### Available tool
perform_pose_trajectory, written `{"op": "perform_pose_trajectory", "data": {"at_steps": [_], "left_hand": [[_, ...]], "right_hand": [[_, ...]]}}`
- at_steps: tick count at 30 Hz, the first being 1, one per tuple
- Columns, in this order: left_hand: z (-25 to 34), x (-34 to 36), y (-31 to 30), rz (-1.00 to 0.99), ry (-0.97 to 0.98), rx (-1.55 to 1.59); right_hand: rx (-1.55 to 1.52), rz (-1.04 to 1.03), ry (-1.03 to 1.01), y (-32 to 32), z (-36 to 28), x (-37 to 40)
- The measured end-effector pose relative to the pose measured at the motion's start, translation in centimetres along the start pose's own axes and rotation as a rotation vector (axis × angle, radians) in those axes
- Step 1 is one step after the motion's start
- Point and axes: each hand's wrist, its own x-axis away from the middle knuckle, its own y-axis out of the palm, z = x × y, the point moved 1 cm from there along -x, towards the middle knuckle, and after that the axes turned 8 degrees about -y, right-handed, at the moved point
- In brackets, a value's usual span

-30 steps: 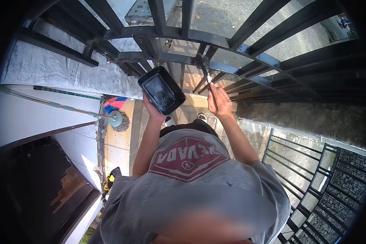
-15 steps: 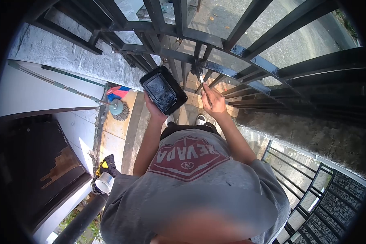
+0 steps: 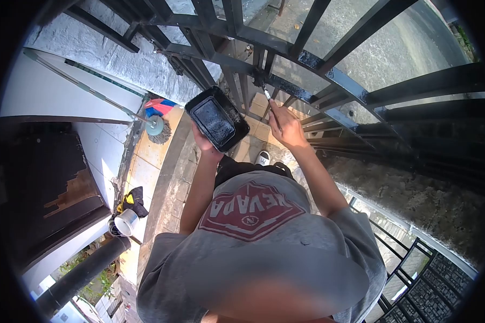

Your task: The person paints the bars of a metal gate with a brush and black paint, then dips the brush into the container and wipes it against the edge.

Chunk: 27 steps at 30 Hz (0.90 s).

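Head view: the left hand (image 3: 203, 141) is raised with the elbow bent, and a black paint tray (image 3: 216, 118) is gripped from beneath and held tilted. The right hand (image 3: 286, 128) is extended forward, its fingers closed round a paintbrush (image 3: 268, 99) whose bristles are pressed against a black metal railing (image 3: 328, 75). Below, a tiled floor (image 3: 145, 172) is seen, where a mop (image 3: 157, 128) is lying beside a rough grey wall (image 3: 129, 59).
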Motion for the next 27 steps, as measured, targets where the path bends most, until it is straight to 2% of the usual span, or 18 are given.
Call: {"op": "perform_pose_trajectory", "data": {"at_steps": [2,4,8,12,15,16,19,20,22,25,26,27], "left_hand": [[-0.5,0.2,0.3,0.009,0.006,0.003],[-1.0,0.5,-0.2,0.188,-0.08,0.13],[-1.9,1.4,-0.5,0.156,-0.049,0.126],[-1.8,1.7,-0.6,0.209,-0.036,0.121],[-1.2,1.8,0.2,0.147,-0.034,0.15],[-1.2,2.0,0.3,0.112,-0.04,0.166],[-1.3,2.1,-0.1,0.146,-0.064,0.126],[-1.5,2.1,-0.3,0.165,-0.082,0.103],[-1.4,2.0,-0.3,0.201,-0.105,0.051],[-1.4,1.7,0.4,0.148,-0.096,0.023],[-1.5,1.8,0.9,0.046,-0.048,-0.072],[-1.6,1.9,1.7,-0.053,0.009,-0.16]], "right_hand": [[-0.004,-0.036,0.055,0.5,0.2,-0.1],[-0.049,-0.009,0.013,0.4,-0.4,-1.1],[-0.028,-0.071,0.084,0.1,-0.6,-1.6],[0.041,-0.348,0.196,0.3,-0.3,-2.0],[-0.103,0.112,-0.078,-0.9,-1.8,-1.8],[-0.128,0.175,-0.04,-1.2,-2.3,-1.8],[-0.01,0.164,-0.054,-0.4,-1.9,-1.9],[-0.004,0.098,-0.058,-0.3,-1.8,-2.0],[-0.044,0.152,-0.048,-1.1,-2.8,-2.6],[-0.104,0.308,-0.085,-2.2,-5.0,-3.3],[-0.117,0.374,-0.112,-2.4,-5.3,-3.6],[-0.07,0.336,-0.094,-2.3,-5.6,-3.8]]}}
